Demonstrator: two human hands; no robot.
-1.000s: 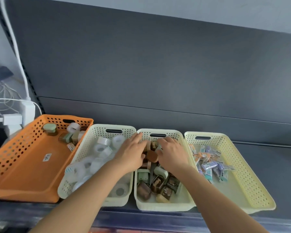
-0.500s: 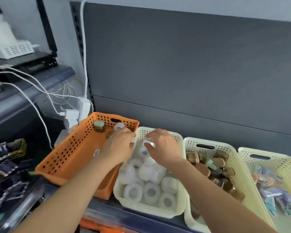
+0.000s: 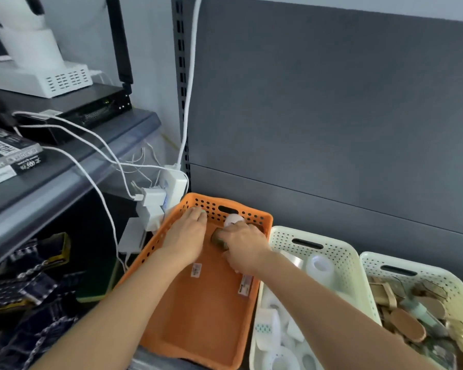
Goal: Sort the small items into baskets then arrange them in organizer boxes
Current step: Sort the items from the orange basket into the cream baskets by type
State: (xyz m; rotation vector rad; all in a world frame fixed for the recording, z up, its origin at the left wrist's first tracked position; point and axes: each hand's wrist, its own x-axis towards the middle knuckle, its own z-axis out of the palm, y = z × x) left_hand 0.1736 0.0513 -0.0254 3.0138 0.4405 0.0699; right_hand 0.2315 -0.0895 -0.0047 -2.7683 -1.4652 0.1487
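Note:
Both hands are inside the orange basket (image 3: 214,327) at its far end. My left hand (image 3: 186,236) lies palm down, its fingertips on a small green item (image 3: 201,210) near the back wall. My right hand (image 3: 242,247) curls over a brown-green item (image 3: 217,237), with a white tape roll (image 3: 232,219) just beyond its fingers. To the right stands a cream basket (image 3: 342,252) holding several white tape rolls (image 3: 320,268). A second cream basket (image 3: 422,275) further right holds several brown and green pieces (image 3: 409,320).
A white power strip with plugs and cables (image 3: 159,196) hangs just left of the orange basket. Dark shelves on the left carry a white device (image 3: 40,73) and black boxes. A grey back panel (image 3: 332,116) rises behind the baskets.
Both hands have moved left, from the middle cream basket across the tape-roll basket into the orange basket. The view has swung left with them.

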